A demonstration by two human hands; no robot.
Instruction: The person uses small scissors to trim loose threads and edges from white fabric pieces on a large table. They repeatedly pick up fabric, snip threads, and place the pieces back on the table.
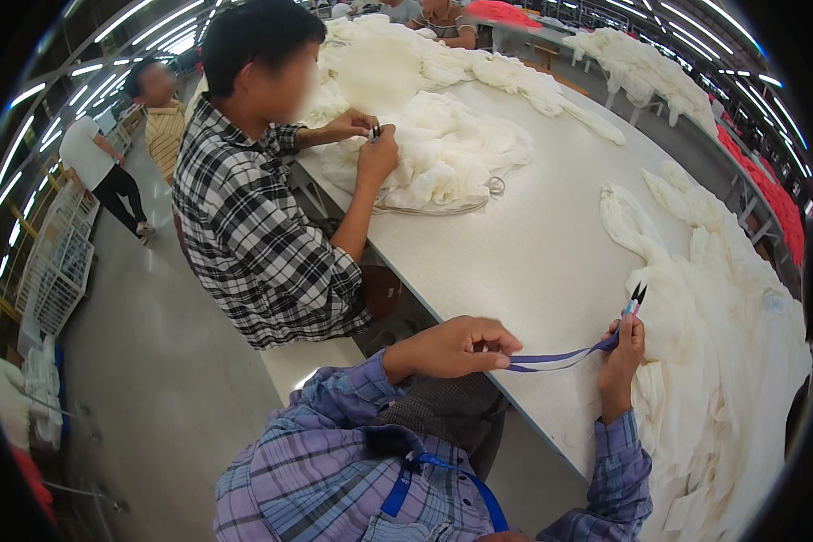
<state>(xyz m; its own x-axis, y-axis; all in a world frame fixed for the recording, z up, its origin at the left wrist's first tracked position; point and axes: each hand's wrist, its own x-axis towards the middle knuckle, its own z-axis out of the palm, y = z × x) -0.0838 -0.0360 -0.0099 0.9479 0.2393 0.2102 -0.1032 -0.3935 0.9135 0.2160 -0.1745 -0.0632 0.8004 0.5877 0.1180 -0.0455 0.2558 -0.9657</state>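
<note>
Between my two hands a purple ribbon [556, 363] is stretched above the front edge of the white table [506, 271], doubled into two strands. At its left end, my left hand [456, 348] pinches the ribbon between thumb and fingers. Closed around a pair of small thread snips [636, 300], my right hand [621, 354] also has the ribbon's other end at its fingers. The snips' dark blades point up and away from me. Just right of that hand lies a large heap of cream-white cloth [714, 361].
A co-worker in a checked shirt [244, 208] sits to my left, handling a small dark tool by a white cloth pile [447, 154]. More white cloth [641, 68] and red cloth [763, 190] lie on farther tables. Wire crates [59, 262] and two standing people are at the left.
</note>
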